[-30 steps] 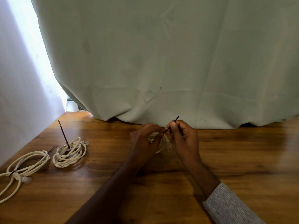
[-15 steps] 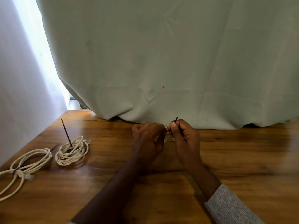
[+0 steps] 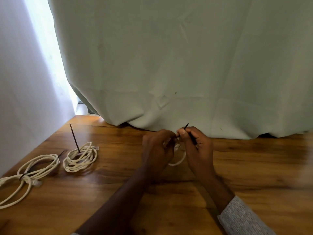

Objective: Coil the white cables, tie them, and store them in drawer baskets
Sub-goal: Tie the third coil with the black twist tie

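- No drawer basket is in view; two tied white coils (image 3: 79, 157) (image 3: 28, 173) lie on the wooden table (image 3: 254, 167), far left.
- A third coil (image 3: 177, 160) is mostly hidden between both hands.
- Left hand (image 3: 156, 150) curls around this coil.
- Right hand (image 3: 197, 148) pinches a dark tie (image 3: 185, 127) beside the curtain (image 3: 169, 65).

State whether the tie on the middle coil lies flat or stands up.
Stands up. The dark tie rises steeply from the middle coil, leaning slightly left, its tip in the air.

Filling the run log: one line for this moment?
step: tying coil | left hand: holds white cable coil | right hand: pinches black tie | table: two tied coils
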`<state>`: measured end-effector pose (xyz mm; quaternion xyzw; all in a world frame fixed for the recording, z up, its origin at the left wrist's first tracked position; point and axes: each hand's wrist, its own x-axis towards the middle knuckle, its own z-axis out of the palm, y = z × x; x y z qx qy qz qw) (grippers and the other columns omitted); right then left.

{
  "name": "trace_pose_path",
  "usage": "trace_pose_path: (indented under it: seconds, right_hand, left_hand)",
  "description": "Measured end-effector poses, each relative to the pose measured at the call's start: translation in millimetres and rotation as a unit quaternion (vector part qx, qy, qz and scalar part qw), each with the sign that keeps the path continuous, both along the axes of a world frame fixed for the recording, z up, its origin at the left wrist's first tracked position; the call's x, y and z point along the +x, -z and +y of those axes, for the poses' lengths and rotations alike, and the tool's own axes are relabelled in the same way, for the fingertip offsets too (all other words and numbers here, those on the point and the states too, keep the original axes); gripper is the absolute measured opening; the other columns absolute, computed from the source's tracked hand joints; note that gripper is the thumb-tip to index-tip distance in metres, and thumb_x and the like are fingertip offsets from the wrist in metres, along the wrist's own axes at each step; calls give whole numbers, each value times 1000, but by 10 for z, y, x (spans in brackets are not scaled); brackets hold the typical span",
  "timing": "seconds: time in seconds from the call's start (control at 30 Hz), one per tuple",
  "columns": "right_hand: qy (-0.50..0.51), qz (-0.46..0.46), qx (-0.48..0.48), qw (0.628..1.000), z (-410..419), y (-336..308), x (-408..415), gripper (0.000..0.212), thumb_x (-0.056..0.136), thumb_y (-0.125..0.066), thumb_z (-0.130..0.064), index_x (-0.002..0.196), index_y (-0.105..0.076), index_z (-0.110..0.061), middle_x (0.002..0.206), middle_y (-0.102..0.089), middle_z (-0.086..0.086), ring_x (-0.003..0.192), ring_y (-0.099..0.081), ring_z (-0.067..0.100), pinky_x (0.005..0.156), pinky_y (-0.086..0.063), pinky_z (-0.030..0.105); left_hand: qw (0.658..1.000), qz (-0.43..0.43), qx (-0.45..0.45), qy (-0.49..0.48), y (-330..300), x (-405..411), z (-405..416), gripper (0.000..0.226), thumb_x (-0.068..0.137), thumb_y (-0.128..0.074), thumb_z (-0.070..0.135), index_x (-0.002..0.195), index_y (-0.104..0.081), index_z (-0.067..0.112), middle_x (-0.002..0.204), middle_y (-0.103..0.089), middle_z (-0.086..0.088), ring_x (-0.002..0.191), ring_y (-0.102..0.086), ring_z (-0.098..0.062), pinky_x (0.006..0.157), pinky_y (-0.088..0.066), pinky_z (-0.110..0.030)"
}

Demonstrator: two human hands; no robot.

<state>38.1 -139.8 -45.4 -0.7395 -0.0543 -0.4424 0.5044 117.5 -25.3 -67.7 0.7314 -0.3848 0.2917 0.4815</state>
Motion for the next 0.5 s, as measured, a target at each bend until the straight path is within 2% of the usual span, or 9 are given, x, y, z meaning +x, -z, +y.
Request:
trace_pose_path:
  seconds: [0.07, 0.17, 0.27, 0.3, 0.37, 0.43, 0.5]
  right_hand:
    - [6, 16, 5, 1000, -9, 13, 15, 14, 97, -66, -20, 109, -70, -14, 101, -72, -2, 95, -68, 15, 78, -57, 28]
    - [43, 85, 7, 995, -60, 118, 58, 40, 86, -69, -43, 122, -63, -28, 115, -66, -13, 102, -62, 5, 79, -52, 16]
    - [14, 163, 27, 986, -61, 213, 86, 23, 92, -69, -38, 113, -66, -30, 109, -69, -13, 98, -64, 1, 81, -54, 24]
    - [-7, 185, 27, 982, -32, 223, 84, 18, 93, -67, -36, 110, -67, -30, 106, -71, -13, 96, -65, 0, 79, -54, 23]
    - [-56, 214, 26, 975, 58, 219, 77, 21, 90, -68, -37, 109, -68, -29, 103, -74, -11, 92, -68, 1, 73, -55, 19]
    - [-79, 225, 22, 971, 169, 217, 101, 29, 85, -73, -39, 111, -69, -26, 103, -74, -10, 92, -70, 2, 75, -57, 20]
    - [-70, 242, 7, 968, 312, 244, 160, 29, 85, -77, -31, 111, -70, -23, 103, -73, -11, 93, -69, 3, 78, -58, 20]
  left_hand:
    - [996, 66, -53, 3, -36, 8, 44, 4, 83, -72, 11, 82, -73, 15, 77, -72, 7, 68, -67, -7, 61, -54, -36]
    - [964, 243, -104, -21, -67, 96, 159, 12, 81, -75, 7, 72, -72, 14, 67, -70, 6, 61, -65, -7, 61, -54, -32]
    - [909, 378, -174, 13, -110, 123, 318, 19, 83, -71, -3, 68, -72, 9, 61, -68, -1, 53, -60, -10, 53, -49, -25]
    - [900, 397, -181, 18, -119, 116, 379, 17, 83, -70, -4, 69, -72, 6, 60, -67, -3, 54, -59, -11, 52, -49, -23]
    - [896, 414, -164, 14, -99, 89, 494, 15, 84, -70, -2, 71, -73, 5, 62, -69, -4, 56, -62, -13, 53, -51, -24]
    - [899, 412, -148, -11, -48, 67, 621, 15, 83, -72, 3, 70, -74, 11, 65, -71, -2, 61, -65, -14, 57, -54, -27]
    - [903, 402, -143, -52, 6, 61, 796, 10, 78, -75, 10, 69, -75, 14, 70, -72, -6, 70, -67, -21, 66, -56, -36]
